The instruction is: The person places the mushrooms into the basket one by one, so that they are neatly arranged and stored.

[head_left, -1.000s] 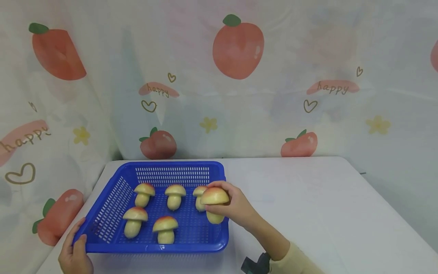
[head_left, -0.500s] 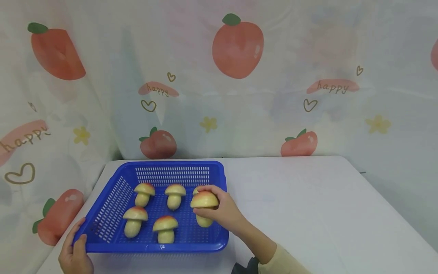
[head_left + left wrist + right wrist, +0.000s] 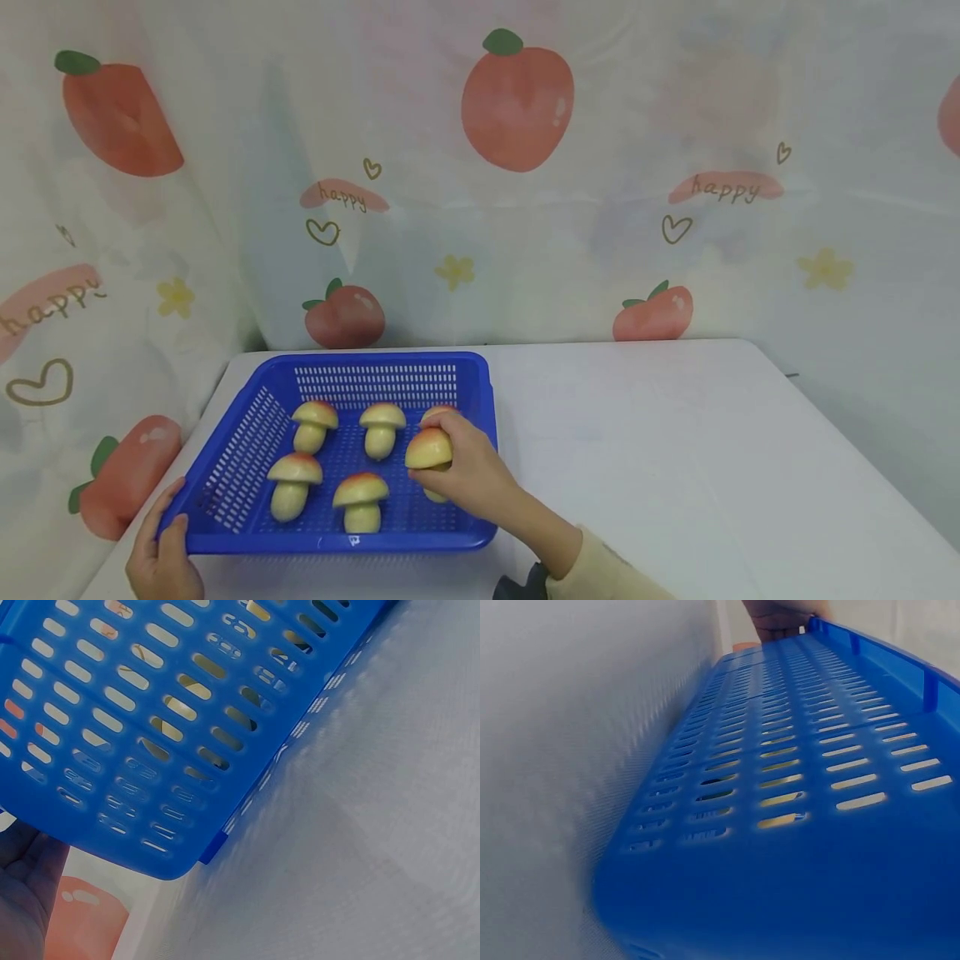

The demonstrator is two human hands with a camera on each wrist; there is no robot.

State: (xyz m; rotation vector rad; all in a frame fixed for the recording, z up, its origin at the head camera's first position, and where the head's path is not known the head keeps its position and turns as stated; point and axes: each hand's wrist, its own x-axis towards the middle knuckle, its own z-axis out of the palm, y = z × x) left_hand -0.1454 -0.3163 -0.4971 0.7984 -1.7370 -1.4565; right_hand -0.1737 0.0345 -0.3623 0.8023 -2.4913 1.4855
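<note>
In the head view my right hand (image 3: 480, 477) grips a toy mushroom (image 3: 427, 450) by its yellow, red-tinged cap, at the right side of the blue basket (image 3: 337, 544). Fingers partly hide its pale stem, and I cannot tell whether it touches the basket floor. Just behind it, another mushroom (image 3: 439, 411) is mostly covered by the hand. My left hand (image 3: 167, 552) holds the basket's front left corner, thumb over the rim. In the left wrist view, the left hand (image 3: 30, 889) shows at the perforated basket wall (image 3: 112, 787). The right wrist view shows the basket's outer side (image 3: 780, 877).
Inside the basket lie several more mushrooms: back left (image 3: 313, 425), back middle (image 3: 382, 430), front left (image 3: 293, 487) and front middle (image 3: 362, 502). The white table (image 3: 660, 467) extends to the right. A fruit-printed curtain (image 3: 540, 250) hangs behind and at the left.
My right hand has moved left and slightly toward the front with the mushroom, from the basket's right edge further inside. The left hand keeps its place on the corner.
</note>
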